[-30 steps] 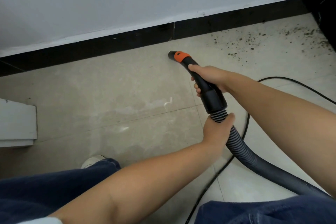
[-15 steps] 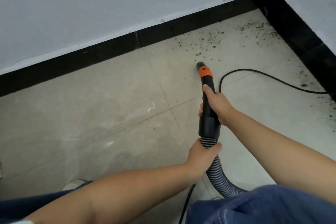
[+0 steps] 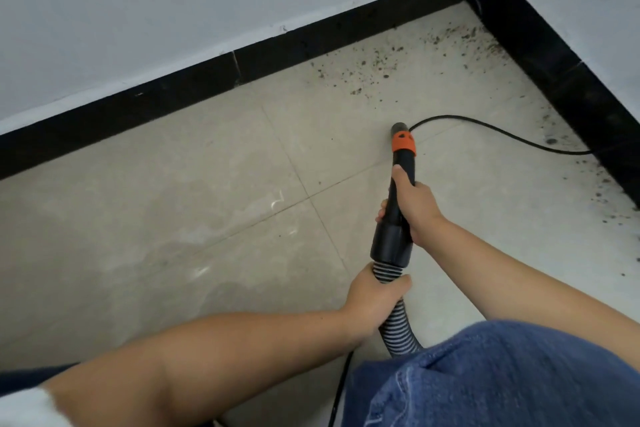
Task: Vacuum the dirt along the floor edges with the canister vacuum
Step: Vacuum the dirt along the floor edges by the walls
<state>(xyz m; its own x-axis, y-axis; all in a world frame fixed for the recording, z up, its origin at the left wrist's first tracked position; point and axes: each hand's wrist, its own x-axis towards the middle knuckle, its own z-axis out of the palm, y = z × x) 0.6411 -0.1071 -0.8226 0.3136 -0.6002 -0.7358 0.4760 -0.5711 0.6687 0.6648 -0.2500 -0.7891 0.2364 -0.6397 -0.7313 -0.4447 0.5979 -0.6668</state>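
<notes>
Gripping the black nozzle (image 3: 398, 204) in my right hand (image 3: 417, 208), my left hand (image 3: 375, 298) clasps the ribbed hose (image 3: 398, 326). Its orange-collared tip sits low over clean tile; dirt (image 3: 381, 69) along the baseboard (image 3: 311, 38) and corner remains. No lettering legible, as far as I can tell.

Vacuum nozzle (image 3: 401, 180): black rigid tube with an orange collar (image 3: 403, 142) near its open tip, angled down toward the beige tiled floor, tip near a black power cord. Ribbed grey-black hose (image 3: 398, 326) joins its wide rear cuff and runs back under a denim-clad knee. Dirt (image 3: 377, 69): dark specks scattered along the black baseboards and into the corner, apart from the tip.
</notes>
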